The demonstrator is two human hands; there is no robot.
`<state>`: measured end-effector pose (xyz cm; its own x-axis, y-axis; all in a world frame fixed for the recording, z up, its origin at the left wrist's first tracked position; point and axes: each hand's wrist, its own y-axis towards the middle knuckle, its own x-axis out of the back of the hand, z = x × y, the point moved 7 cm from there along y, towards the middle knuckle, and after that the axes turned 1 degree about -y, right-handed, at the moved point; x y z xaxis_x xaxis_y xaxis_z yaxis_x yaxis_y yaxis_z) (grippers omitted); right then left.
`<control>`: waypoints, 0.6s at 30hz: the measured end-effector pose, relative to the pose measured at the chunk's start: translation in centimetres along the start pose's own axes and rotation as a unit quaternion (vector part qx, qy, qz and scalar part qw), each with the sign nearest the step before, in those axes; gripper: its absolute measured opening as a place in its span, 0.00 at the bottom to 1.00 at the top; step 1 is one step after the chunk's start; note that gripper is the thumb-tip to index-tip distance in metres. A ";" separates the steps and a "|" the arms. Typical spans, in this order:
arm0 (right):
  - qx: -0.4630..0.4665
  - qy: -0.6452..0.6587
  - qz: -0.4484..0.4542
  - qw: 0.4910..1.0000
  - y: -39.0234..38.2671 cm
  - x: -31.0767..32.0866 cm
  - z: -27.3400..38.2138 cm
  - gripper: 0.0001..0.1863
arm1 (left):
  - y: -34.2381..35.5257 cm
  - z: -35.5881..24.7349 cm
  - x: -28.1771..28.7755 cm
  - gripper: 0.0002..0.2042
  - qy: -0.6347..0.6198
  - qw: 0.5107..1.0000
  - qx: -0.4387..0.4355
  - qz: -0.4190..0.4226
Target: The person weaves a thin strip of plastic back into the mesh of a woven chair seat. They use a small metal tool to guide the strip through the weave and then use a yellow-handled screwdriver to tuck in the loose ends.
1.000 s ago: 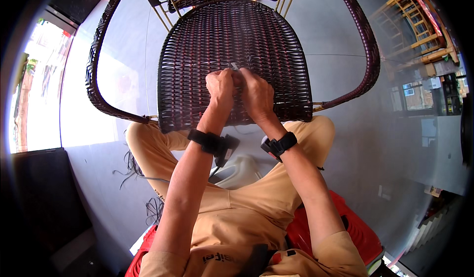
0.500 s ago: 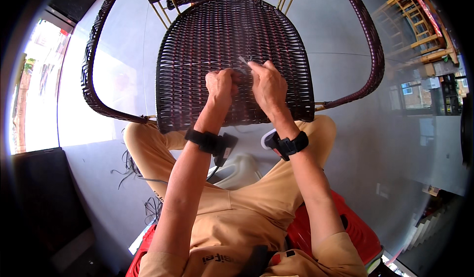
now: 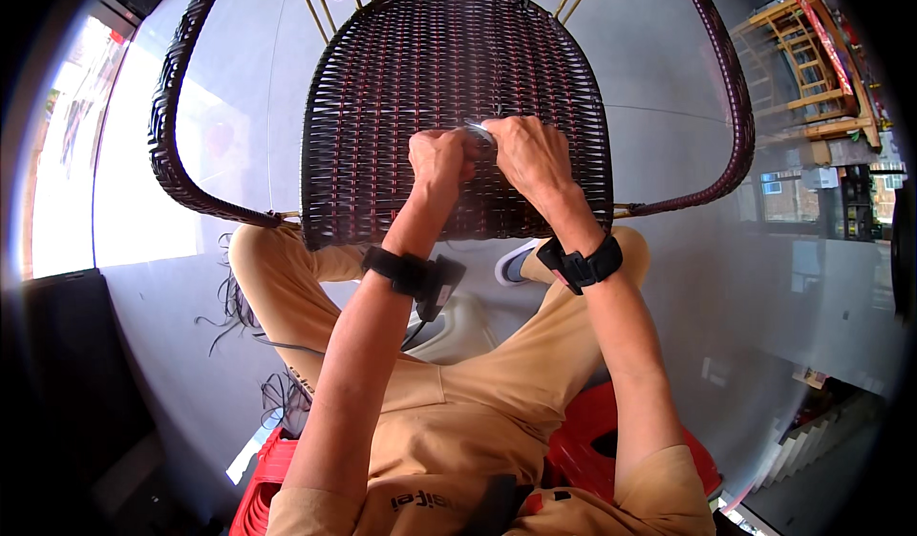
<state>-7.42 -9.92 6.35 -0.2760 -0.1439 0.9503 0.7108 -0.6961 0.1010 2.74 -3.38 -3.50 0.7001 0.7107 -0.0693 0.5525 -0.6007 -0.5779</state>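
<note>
Grey floor (image 3: 707,288), dark woven chair (image 3: 166,116) before the knees (image 3: 256,254); over its seat (image 3: 454,63), small silvery piece (image 3: 480,133) pinched in right hand (image 3: 535,157), fingers bunched, left hand (image 3: 438,161) just beside it on the other side, fingers curled narrow, cannot tell if it grips anything

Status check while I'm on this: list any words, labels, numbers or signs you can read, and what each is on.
Tan shirt: dark printed lettering across it, which I won't copy out.
Black box on the left wrist: pale label, too small to read.
Tan trousers: small dark marks on the left leg, too small to read.
Woven chair seat: no lettering visible.
</note>
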 end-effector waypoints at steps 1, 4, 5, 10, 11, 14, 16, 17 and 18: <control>0.014 -0.024 0.019 0.999 0.4 -0.1 0.2 0.12 | 0.1 0.0 0.0 0.08 -0.002 1.000 -0.002 0.002; 0.050 -0.076 0.036 0.995 1.3 0.5 1.0 0.11 | 0.2 0.1 -0.1 0.09 -0.009 1.000 -0.013 0.011; 0.061 -0.085 0.051 0.993 1.8 0.2 1.0 0.10 | 0.2 0.1 0.1 0.09 -0.010 1.000 -0.013 0.009; 0.046 -0.019 0.053 0.997 1.5 -0.2 -0.4 0.11 | -0.3 -0.1 -0.2 0.09 -0.016 1.000 0.005 0.010; 0.039 0.006 0.040 0.998 1.2 -0.4 -0.8 0.11 | -0.3 -0.2 -0.2 0.09 -0.016 1.000 0.005 0.010; 0.035 0.059 0.005 0.998 0.6 -0.7 -1.0 0.12 | -0.6 -0.5 -0.1 0.10 -0.030 0.999 -0.008 0.032; 0.036 0.066 -0.003 0.997 0.4 -0.7 -0.9 0.12 | -0.5 -0.4 -0.1 0.11 -0.043 0.998 -0.010 0.036; 0.038 0.073 -0.010 0.997 0.2 -0.7 -0.9 0.12 | -0.5 -0.4 -0.1 0.11 -0.042 0.998 -0.010 0.037; 0.037 0.073 -0.011 0.997 0.1 -0.8 -0.9 0.12 | -0.4 -0.4 -0.2 0.11 -0.041 0.998 -0.006 0.037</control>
<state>-7.77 -10.51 5.36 -0.3796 -0.2336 0.8952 0.7479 -0.6470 0.1483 2.56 -3.37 -2.91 0.7001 0.6913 -0.1789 0.5057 -0.6569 -0.5593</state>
